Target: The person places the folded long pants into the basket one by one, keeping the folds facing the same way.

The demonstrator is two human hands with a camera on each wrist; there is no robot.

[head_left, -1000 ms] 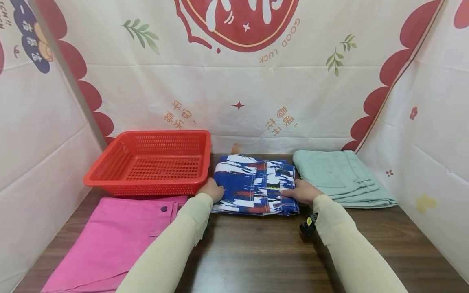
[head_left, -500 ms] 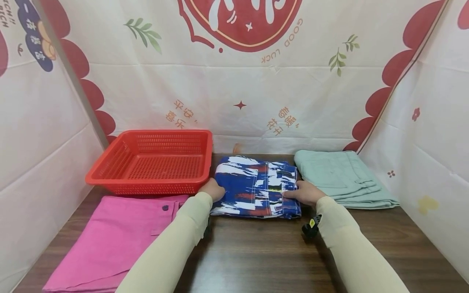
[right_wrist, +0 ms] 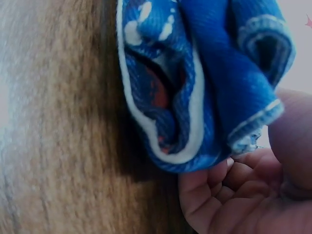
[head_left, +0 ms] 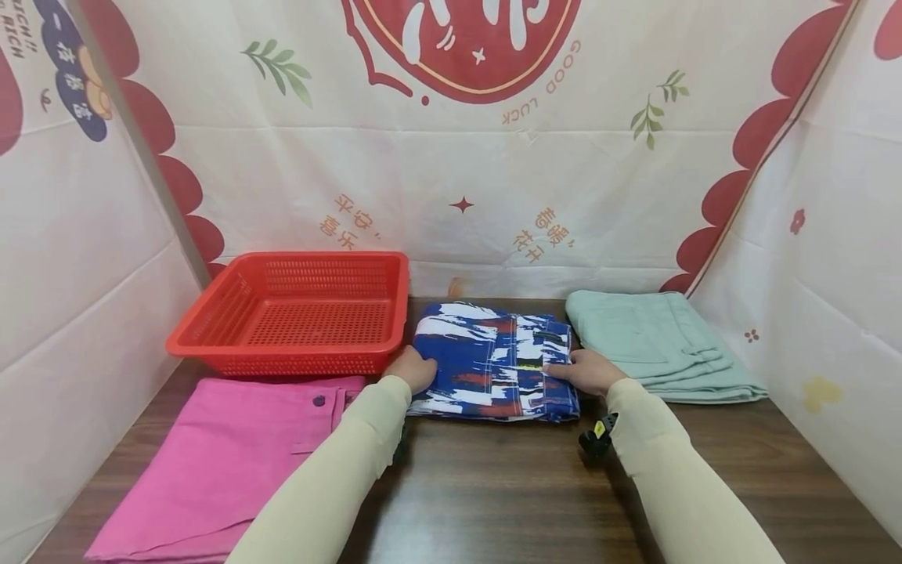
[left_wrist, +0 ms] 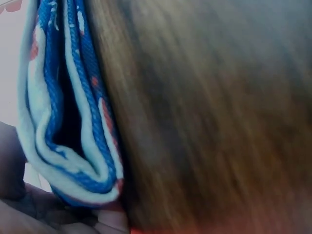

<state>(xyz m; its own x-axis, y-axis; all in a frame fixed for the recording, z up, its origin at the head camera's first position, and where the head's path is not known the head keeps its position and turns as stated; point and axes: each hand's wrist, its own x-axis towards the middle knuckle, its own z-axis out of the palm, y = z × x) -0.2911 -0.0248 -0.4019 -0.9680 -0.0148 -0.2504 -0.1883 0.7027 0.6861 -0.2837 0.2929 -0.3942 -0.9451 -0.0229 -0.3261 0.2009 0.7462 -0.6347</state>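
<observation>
Folded pants (head_left: 493,360) in blue, white and red patterned denim lie on the wooden table between my hands. At their left edge my left hand (head_left: 411,370) grips the fold, thumb on top. My right hand (head_left: 590,371) pinches the right edge by the waistband, its thumb laid over the cloth. In the left wrist view the stacked layers of the pants (left_wrist: 105,180) end right at my curled fingers (left_wrist: 113,218). The right wrist view shows the layered end of the pants (right_wrist: 195,97), with fingers (right_wrist: 197,192) under the lower corner.
A red perforated plastic basket (head_left: 317,366) stands at the back left, close beside my left hand. In front of it lies a folded pink garment (head_left: 218,462), partly behind my left sleeve. Folded light green pants (head_left: 641,337) lie at the back right. Printed cloth walls (head_left: 451,157) enclose the table.
My left hand has shifted very slightly right along the edge of the patterned pants. The right hand keeps its hold, and the pants lie in the same place.
</observation>
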